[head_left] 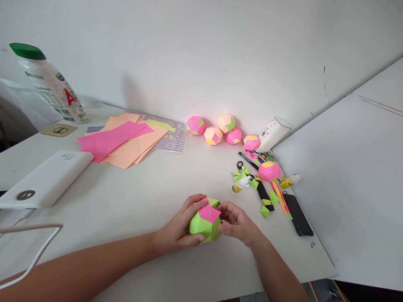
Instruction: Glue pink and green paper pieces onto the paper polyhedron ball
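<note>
A green and pink folded paper ball (205, 221) rests on the white table (135, 197), held between both my hands. My left hand (178, 228) cups its left side with the fingers wrapped round it. My right hand (237, 224) pinches its right side, close to the pink panel on top. Several finished paper balls (214, 135) in pink, peach and green lie by the back wall. Another pink and yellow ball (269, 170) sits to the right among small items.
Pink and peach paper sheets (126, 140) lie at the back left beside a white power bank (47, 178) and a bottle with a green cap (52, 86). A black phone (297, 214), pens and paper strips lie right. The table's edge runs near the right.
</note>
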`<state>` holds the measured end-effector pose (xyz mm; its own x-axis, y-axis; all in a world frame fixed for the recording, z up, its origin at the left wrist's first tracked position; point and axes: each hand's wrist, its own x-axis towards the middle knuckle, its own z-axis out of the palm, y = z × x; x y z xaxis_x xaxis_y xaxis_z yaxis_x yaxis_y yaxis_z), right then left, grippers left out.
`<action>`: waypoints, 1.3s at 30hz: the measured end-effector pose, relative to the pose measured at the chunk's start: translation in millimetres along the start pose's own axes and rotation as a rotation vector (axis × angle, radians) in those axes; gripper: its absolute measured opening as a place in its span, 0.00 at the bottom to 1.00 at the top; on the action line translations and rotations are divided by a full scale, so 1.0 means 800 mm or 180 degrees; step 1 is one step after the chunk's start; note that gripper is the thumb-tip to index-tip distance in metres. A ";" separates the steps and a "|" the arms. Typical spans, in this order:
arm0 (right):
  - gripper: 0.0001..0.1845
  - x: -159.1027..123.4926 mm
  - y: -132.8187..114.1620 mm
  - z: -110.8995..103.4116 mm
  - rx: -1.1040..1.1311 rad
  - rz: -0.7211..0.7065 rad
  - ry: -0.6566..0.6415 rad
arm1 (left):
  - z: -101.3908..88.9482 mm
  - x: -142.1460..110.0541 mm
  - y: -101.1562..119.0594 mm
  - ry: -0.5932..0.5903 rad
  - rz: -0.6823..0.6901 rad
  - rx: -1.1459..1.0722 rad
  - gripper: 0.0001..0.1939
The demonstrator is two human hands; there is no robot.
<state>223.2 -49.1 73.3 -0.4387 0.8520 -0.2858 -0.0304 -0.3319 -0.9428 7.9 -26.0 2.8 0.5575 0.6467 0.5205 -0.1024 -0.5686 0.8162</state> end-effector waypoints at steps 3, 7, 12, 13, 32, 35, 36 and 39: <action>0.22 0.002 0.002 0.000 0.0057 0.0119 0.0118 | 0.001 0.002 0.001 0.0077 -0.0109 -0.0115 0.32; 0.21 0.004 0.004 0.003 0.0101 0.0081 0.0324 | 0.004 0.002 0.002 0.0187 -0.0117 -0.0082 0.32; 0.22 0.000 0.002 -0.001 -0.0038 0.0077 0.0256 | 0.002 0.002 0.012 0.0207 -0.0063 0.0142 0.24; 0.22 -0.002 0.002 -0.002 -0.0106 0.0080 0.0222 | 0.000 0.003 0.015 0.0213 -0.0030 0.0210 0.22; 0.16 -0.003 0.004 0.004 -0.0407 -0.0420 0.0147 | -0.010 0.021 0.059 -0.0178 -0.1027 -0.0603 0.13; 0.15 -0.004 0.002 0.005 -0.0485 -0.0527 0.0123 | -0.010 0.020 0.059 -0.0146 -0.1114 -0.0740 0.15; 0.15 -0.004 0.002 0.005 -0.0500 -0.0530 0.0121 | -0.011 0.020 0.059 -0.0149 -0.1117 -0.0773 0.15; 0.15 -0.005 0.002 0.005 -0.0504 -0.0471 0.0107 | -0.011 0.019 0.056 -0.0190 -0.1100 -0.0907 0.15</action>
<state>221.6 -54.7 73.2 -0.4096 0.9006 -0.1454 0.0503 -0.1368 -0.9893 4.4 -37.3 49.1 0.6446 0.7388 0.1966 -0.1199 -0.1563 0.9804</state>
